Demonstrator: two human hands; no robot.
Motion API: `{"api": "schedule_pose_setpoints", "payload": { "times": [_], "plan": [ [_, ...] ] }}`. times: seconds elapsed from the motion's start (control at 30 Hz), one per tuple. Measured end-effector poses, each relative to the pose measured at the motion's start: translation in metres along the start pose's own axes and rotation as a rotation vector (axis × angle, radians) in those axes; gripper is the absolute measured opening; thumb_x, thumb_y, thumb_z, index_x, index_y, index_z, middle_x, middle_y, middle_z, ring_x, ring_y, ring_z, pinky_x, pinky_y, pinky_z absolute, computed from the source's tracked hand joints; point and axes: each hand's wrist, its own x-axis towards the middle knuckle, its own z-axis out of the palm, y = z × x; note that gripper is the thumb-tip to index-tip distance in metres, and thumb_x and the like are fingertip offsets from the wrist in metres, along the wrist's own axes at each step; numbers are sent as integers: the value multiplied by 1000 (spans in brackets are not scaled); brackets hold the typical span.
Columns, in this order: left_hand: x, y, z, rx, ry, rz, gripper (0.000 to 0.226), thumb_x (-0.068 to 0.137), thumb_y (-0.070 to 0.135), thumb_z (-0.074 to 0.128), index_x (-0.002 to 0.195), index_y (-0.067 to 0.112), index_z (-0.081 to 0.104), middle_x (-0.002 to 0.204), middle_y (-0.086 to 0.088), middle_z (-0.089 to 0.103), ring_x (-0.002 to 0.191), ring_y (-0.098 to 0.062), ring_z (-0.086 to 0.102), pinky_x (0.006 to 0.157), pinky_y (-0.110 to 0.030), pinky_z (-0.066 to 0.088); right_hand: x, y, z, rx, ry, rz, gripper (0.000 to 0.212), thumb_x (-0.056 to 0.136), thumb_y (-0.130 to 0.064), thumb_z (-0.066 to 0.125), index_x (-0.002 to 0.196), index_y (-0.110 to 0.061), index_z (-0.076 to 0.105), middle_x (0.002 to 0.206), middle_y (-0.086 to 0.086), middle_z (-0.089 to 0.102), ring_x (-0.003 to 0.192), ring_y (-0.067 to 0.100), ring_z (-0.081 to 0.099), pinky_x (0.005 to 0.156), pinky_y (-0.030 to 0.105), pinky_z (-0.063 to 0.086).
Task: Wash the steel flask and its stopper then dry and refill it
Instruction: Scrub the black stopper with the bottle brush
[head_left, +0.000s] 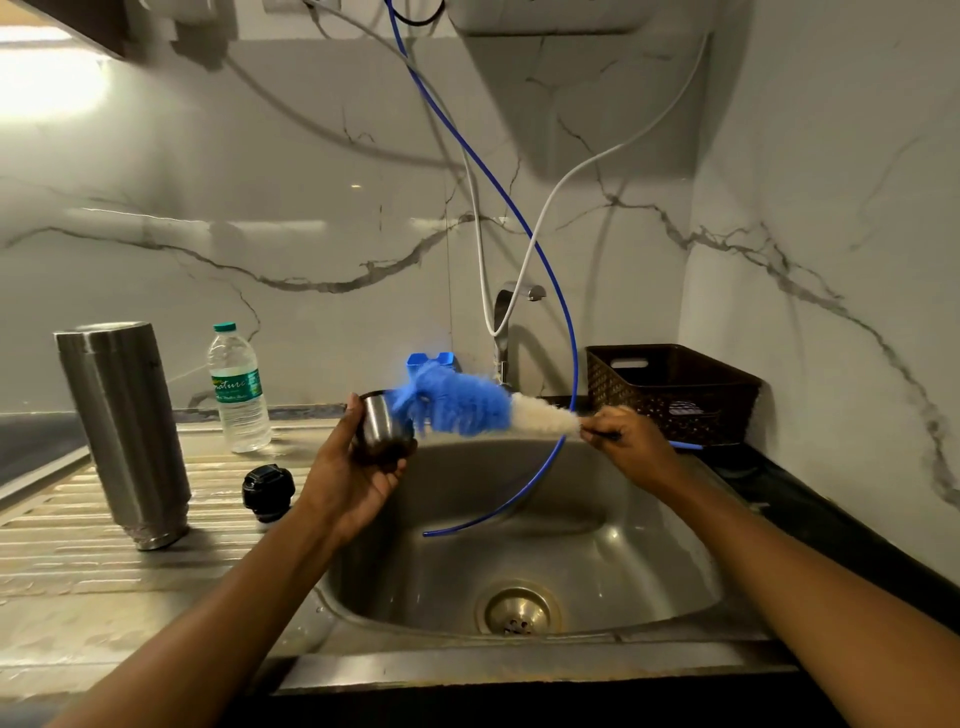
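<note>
one head-worn wide-angle view, looking forward and down from over the near rim of the sink (519, 667), close below, left grip (358, 467) and right grip (626, 441) meeting near centre, back wall (260, 171) faced head-on, table (62, 587) running off left, side wall (831, 208) at right

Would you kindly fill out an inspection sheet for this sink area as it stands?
Surface: ribbed steel drainboard, sink beside it.
Job's things: flask stands on drainboard; black stopper lies beside it; cup and brush over sink.
Clutter: water bottle behind flask; brown basket on right counter.
Hands: left hand holds cup; right hand pinches brush handle, bristles at cup's mouth.
Cables: blue tube hangs into sink; white tube hangs by tap.
Surroundings: marble wall.
</note>
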Motion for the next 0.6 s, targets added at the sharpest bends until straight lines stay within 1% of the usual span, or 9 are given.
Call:
{"api": "schedule_pose_setpoints", "payload": {
  "times": [0.1,0.17,0.23,0.3,0.37,0.4,0.47,0.53,0.6],
  "plan": [
    [2,-1,0,2,4,-9,50,80,49,54,114,12,58,97,-14,63,81,-22,60,53,-22,54,-1,4,-6,-19,15,8,23,84,-7,66,107,-3,69,83,2,59,84,18,51,77,36,45],
    [2,-3,0,10,13,-8,41,87,47,51,111,14,60,96,-13,64,80,-20,61,54,-23,54,1,-8,2,5,-14,-29,23,84,-6,65,107,-3,69,85,7,62,85,20,52,76,31,44],
    [1,-4,-1,-14,23,-11,37,91,45,48,107,15,61,92,-11,66,72,-18,65,51,-24,54,2,-14,10,17,-44,-53,23,85,-6,65,107,-4,69,88,11,64,86,22,54,74,25,42],
    [0,-1,-1,-25,27,-11,41,86,49,51,106,15,61,89,-10,67,70,-16,64,49,-22,51,1,-7,7,5,-36,-30,23,84,-5,65,107,-3,69,88,10,64,87,25,55,76,30,44],
    [1,3,-2,-28,30,-4,55,77,54,56,115,14,59,97,-10,64,77,-16,59,51,-20,48,-1,3,-2,-14,-24,11,23,84,-5,65,107,-2,69,86,5,61,87,24,54,79,38,47],
    [1,3,-2,-35,29,-4,59,74,54,58,118,13,58,100,-11,63,79,-17,58,52,-19,48,-1,5,-5,-16,-23,22,24,84,-5,65,108,-3,69,86,3,59,88,23,54,80,39,47],
    [1,0,-2,-37,23,-12,49,78,48,58,113,13,60,99,-12,64,79,-18,60,51,-21,51,2,-4,-2,3,-31,-9,23,84,-5,65,107,-3,69,85,3,59,86,19,53,79,30,45],
    [-1,-4,1,-37,26,-22,38,80,39,55,106,12,61,96,-12,64,74,-19,64,49,-23,53,2,-16,9,20,-78,-54,24,84,-4,66,107,-4,69,84,4,59,80,11,50,73,12,39],
    [-1,-2,3,-54,26,-10,37,80,39,55,104,12,61,94,-13,65,70,-19,65,48,-24,52,2,-16,13,32,-92,-41,24,84,-4,65,108,-3,69,84,1,58,79,9,49,70,7,35]
  ]
}}
